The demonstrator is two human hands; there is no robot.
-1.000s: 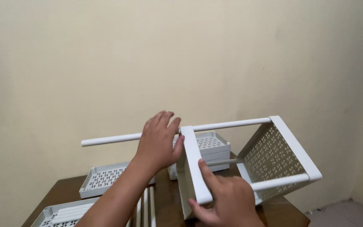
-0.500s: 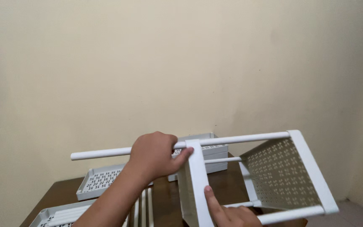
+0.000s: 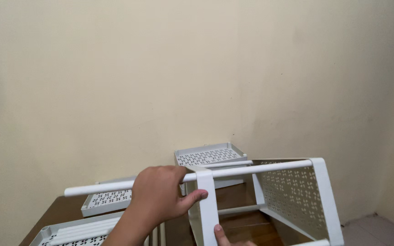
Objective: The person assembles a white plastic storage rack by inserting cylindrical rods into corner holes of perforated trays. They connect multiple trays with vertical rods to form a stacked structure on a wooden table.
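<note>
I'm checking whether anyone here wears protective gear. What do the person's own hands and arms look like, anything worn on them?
Both are bare. The left hand and its forearm show no glove, sleeve, watch or ring. Of the right hand only fingers show at the bottom edge, also ungloved; its arm is out of view.

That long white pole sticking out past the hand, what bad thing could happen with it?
The long white pole juts far past the left hand that grips it, so its free end might swing into the wall. The half-built rack hangs tilted above the wooden table, with only a thumb of the right hand showing on it; it could slip and drop onto the loose trays.
</note>
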